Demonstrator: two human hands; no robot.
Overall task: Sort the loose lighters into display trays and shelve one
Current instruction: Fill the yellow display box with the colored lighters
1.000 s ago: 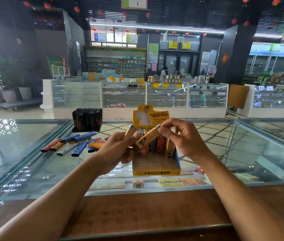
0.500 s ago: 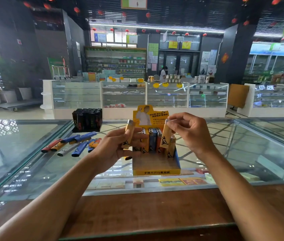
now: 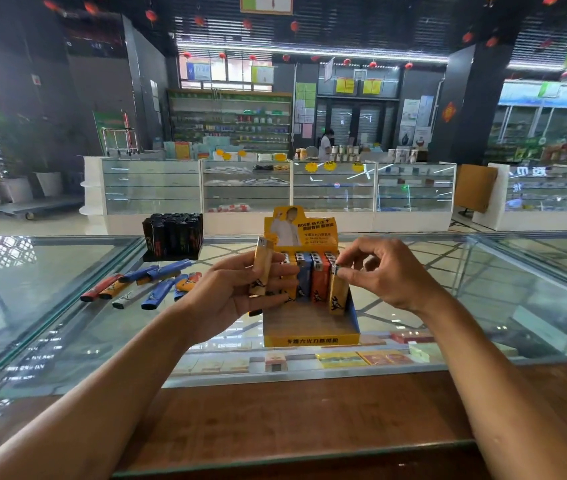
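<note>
Right hand (image 3: 386, 275) pinching the top of a yellow lighter (image 3: 338, 294) that stands at the front of the display tray (image 3: 311, 339) on the glass table (image 3: 50, 306). Left hand (image 3: 237, 289) gripping a second lighter (image 3: 262, 266) upright, just beside the tray. Best practice: seat the yellow lighter flush against the orange lighter (image 3: 320, 282) before letting go, lest the row topple. Loose lighters (image 3: 143, 285) lie to the left.

The glass counter (image 3: 32, 289) bears a yellow display tray (image 3: 311, 340), a black tray of lighters (image 3: 173, 235) and scattered loose lighters (image 3: 157, 294).
</note>
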